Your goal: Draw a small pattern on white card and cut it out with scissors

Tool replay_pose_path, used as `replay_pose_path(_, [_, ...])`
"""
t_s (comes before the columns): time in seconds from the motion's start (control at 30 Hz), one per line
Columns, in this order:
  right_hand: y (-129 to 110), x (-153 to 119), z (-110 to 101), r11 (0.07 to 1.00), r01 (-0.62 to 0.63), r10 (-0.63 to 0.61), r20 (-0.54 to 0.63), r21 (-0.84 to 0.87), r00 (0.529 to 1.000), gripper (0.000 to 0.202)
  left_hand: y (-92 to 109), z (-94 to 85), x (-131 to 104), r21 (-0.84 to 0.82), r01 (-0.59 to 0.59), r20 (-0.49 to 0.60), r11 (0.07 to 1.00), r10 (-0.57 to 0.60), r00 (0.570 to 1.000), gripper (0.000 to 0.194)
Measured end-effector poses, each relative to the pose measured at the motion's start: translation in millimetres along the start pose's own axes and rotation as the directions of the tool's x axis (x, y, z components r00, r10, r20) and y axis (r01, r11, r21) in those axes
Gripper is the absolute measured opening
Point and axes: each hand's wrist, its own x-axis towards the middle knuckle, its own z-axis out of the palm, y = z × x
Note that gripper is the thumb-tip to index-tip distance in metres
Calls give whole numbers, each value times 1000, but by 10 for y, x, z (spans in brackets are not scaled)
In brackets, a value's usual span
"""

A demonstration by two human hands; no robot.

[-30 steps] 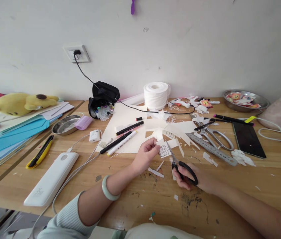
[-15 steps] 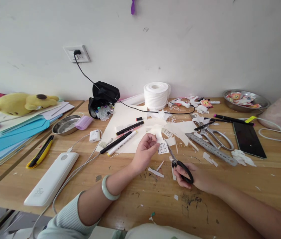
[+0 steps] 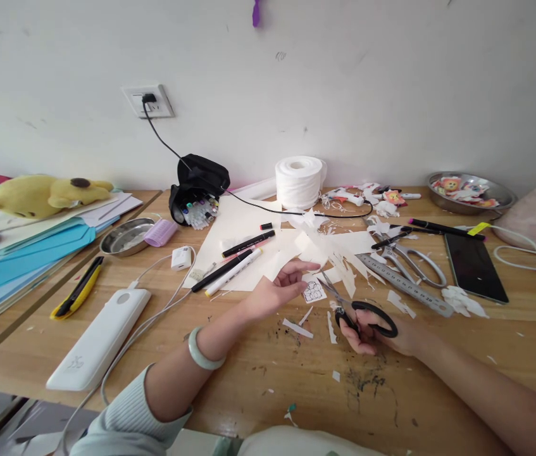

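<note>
1. The right hand (image 3: 376,334) has its grip closed around the handles of the black-handled metal scissors (image 3: 342,304), its fingers through the loops; the blades stand apart, pointing toward the left hand.
2. The left hand (image 3: 280,292) reaches in from the other side with thumb and forefinger partly spread. The small white paper piece with black rounded outlines (image 3: 314,290) sits at the thumb; I cannot tell whether this grip is pinching it.
3. That paper piece is between the two hands, just beside the scissor blades, above the wooden tabletop (image 3: 230,392).
4. Thin white paper strips (image 3: 297,328) lie scattered near the hands.
5. Beyond the left hand, a white marker with a yellow end (image 3: 234,272) lies across a large cream paper sheet (image 3: 239,218).
6. To the right of the cut paper, a silver metal ruler (image 3: 407,286) lies at a slant; a dark-screened phone (image 3: 476,269) is farther right.
7. At the back stands a thick white roll (image 3: 299,183).
</note>
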Motion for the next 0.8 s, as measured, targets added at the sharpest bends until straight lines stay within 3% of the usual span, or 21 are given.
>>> replay_pose_path(0.17, [-104,-8,16,999,12,-11,28,-45,1000,49,-18,-13,8,-36,-3,-16,999,3,1000,32])
replay_pose_path(0.5, [-63,11,-25,988,-34,28,-44,-149,999,49,-101,-10,30,-124,-43,-104,991,30,994,39])
replay_pose_path(0.63, [-112,12,-7,984,-71,63,-51,-162,997,50,-101,-24,45,-116,-53,-32,992,49,998,46])
replay_pose_path(0.8, [-182,5,4,972,-119,117,-25,-203,993,49,-84,-38,34,-5,-24,153,1000,25,988,50])
